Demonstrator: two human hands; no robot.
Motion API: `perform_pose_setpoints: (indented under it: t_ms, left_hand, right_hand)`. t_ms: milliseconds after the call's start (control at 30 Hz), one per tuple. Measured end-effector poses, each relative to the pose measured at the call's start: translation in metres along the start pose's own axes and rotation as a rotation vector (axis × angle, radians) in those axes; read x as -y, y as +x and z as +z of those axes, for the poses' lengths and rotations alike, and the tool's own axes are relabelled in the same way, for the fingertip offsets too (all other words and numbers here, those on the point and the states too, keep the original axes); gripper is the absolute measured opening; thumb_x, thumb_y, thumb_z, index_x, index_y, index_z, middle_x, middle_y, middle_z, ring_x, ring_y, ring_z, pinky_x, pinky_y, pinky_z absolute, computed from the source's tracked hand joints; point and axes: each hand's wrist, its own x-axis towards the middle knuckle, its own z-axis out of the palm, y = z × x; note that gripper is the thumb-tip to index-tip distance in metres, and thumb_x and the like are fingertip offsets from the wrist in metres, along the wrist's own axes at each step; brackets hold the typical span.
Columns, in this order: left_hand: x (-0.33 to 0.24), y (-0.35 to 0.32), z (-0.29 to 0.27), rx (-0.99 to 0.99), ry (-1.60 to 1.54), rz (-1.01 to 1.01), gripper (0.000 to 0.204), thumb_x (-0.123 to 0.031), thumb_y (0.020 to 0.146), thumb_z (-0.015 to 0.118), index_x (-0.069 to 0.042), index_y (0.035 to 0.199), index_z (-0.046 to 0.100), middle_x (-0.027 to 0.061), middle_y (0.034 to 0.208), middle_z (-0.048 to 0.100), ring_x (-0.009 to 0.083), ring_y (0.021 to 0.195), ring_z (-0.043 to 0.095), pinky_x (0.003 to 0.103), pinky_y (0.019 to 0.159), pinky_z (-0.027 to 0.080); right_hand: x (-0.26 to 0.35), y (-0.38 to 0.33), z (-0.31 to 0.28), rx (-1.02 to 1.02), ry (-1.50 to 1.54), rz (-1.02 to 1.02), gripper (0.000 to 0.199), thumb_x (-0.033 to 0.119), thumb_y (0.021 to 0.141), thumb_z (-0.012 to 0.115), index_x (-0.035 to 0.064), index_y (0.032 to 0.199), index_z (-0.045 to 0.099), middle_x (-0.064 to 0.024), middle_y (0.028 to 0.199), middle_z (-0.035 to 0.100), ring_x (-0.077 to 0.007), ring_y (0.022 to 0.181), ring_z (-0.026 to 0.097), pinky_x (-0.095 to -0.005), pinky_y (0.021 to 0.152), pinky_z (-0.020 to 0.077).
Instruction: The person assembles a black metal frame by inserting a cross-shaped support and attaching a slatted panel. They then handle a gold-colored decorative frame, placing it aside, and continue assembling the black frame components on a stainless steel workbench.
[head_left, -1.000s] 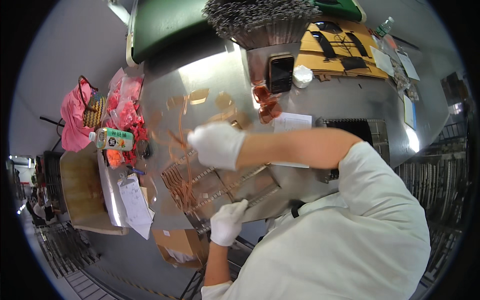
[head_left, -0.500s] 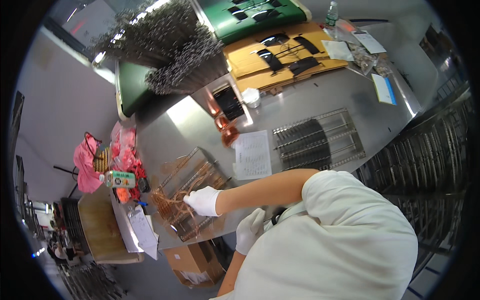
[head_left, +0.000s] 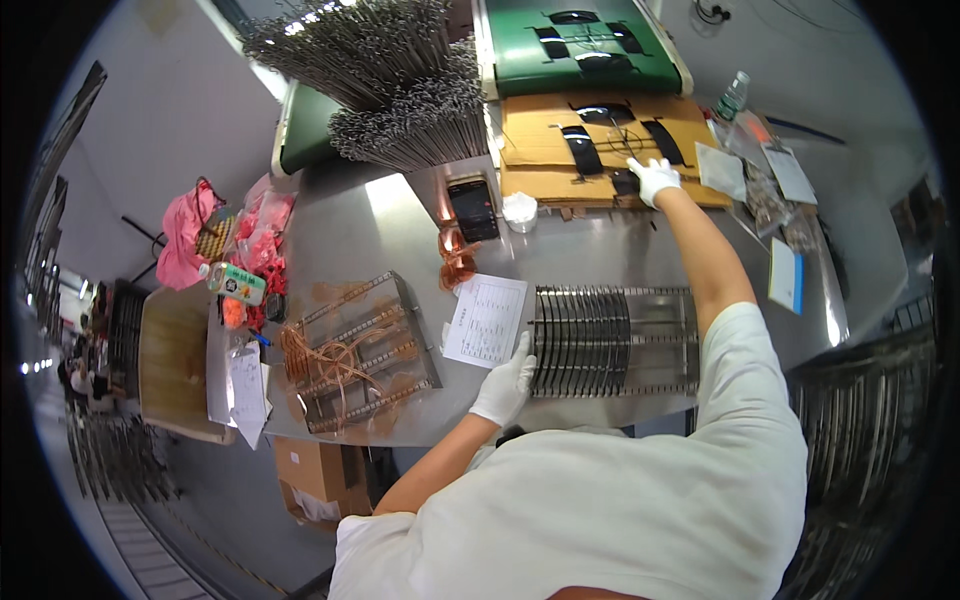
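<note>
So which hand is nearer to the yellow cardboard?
The right hand: it is over the yellow cardboard. The left hand is farther off, beside the row of dark pieces.

White gloves point(head_left: 506, 386), white short-sleeved top point(head_left: 590, 500), bare forearms point(head_left: 708, 250)

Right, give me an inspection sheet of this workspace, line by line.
Surface: grey metal table, reflective.
Job's things: metal rack with dark pieces lined up in its left part; black curved plates on cardboard; second rack, left, bearing copper-coloured strips.
Clutter: phone, printed sheet, drink bottle, pink bags.
Hands: both gloved; left hand at the metal rack's left end; right hand over the cardboard by a black plate, grip unclear.
Cables: dark cord on the wall, upper right; details too small.
Surroundings: green belt, bundled metal rods, carton below the table.
</note>
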Motion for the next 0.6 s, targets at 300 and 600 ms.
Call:
perform_pose_setpoints:
  t_ms: [300, 600]
  left_hand:
    - [-0.024, 0.018, -0.017, 0.17, 0.332, -0.139, 0.058, -0.038, 0.108, 0.04, -0.017, 0.161, 0.03, 0.0317, 0.083, 0.068, 0.0512, 0.077, 0.067, 0.062, 0.074, 0.052]
    - [-0.142, 0.077, -0.072, -0.006, -0.622, 0.346, 0.074, -0.016, 0.096, 0.068, -0.004, 0.159, 0.029, 0.0173, 0.152, 0.047, 0.0244, 0.133, 0.054, 0.037, 0.109, 0.047]
  right_hand:
    - [-0.013, -0.053, -0.032, 0.031, 0.338, -0.348, 0.063, 0.019, 0.069, 0.076, 0.0032, 0.128, 0.058, -0.0249, 0.12, 0.061, -0.0407, 0.117, 0.059, -0.0411, 0.101, 0.0495]
    - [-0.001, -0.318, -0.138, -0.212, 0.666, -0.951, 0.054, 0.004, 0.066, 0.077, 0.0111, 0.119, 0.067, -0.0134, 0.111, 0.065, -0.036, 0.105, 0.063, -0.0443, 0.094, 0.0517]
